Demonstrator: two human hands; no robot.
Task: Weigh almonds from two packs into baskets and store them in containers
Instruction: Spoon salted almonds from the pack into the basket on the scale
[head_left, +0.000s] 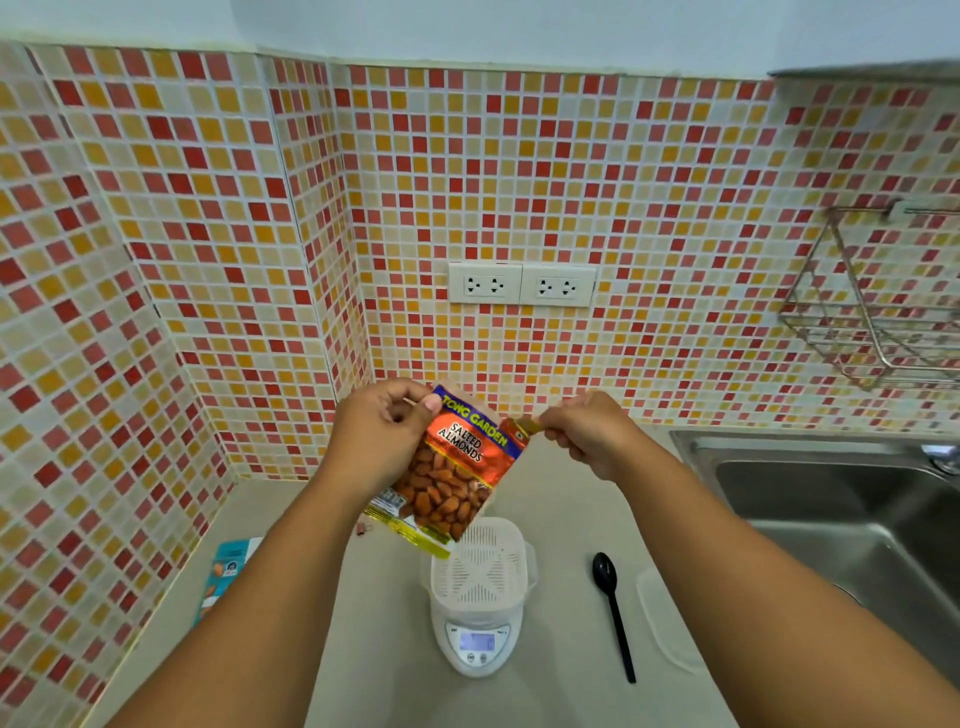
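Both hands are raised over the worktop (545, 519), each pinching the top edge of an orange almond pack (452, 467). The left hand (382, 431) grips its upper left corner, thumb on the front. The right hand (584, 434) pinches a strip (527, 427) at the upper right corner. The pack hangs tilted between them. Below it, a white basket (480, 564) sits on a scale (477, 644). A black spoon (613, 608) and a clear lid (662, 618) lie under the right forearm. A blue pack (223, 571) lies left of the left forearm.
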